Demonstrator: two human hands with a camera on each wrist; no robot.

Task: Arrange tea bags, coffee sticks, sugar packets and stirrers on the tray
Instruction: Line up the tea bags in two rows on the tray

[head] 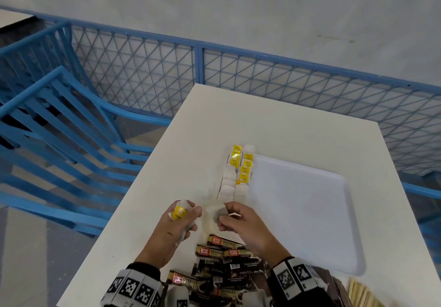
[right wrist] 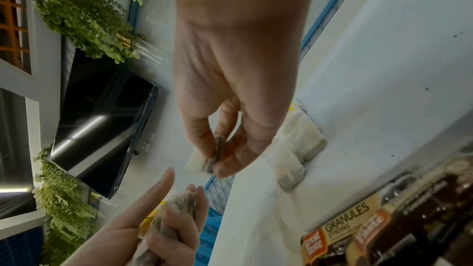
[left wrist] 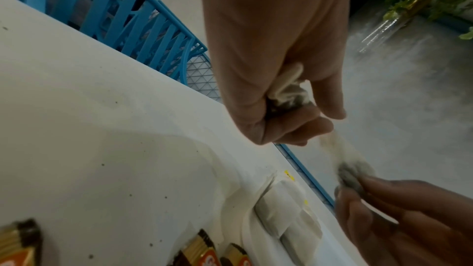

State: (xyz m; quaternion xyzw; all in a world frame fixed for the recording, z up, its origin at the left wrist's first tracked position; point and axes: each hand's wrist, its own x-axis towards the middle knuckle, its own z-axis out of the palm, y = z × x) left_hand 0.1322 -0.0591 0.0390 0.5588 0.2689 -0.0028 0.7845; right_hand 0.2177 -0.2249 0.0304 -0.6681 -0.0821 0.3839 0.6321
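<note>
My left hand (head: 187,214) grips a small bunch of tea bags (head: 179,212) with a yellow tag; in the left wrist view the left hand's fingers (left wrist: 294,126) curl round the crumpled bags (left wrist: 289,92). My right hand (head: 223,218) pinches a single tea bag (head: 220,212) between thumb and fingers (right wrist: 230,163), close beside the left hand and above the table. Two rows of tea bags (head: 238,173) with yellow tags lie along the left edge of the white tray (head: 305,211). A pile of dark coffee sticks (head: 224,261) lies under my wrists.
The white table (head: 274,120) ends close on the left, with blue chairs (head: 59,120) beyond it and a blue mesh railing (head: 262,72) behind. Wooden stirrers (head: 360,292) show at the bottom right corner. Most of the tray's surface is bare.
</note>
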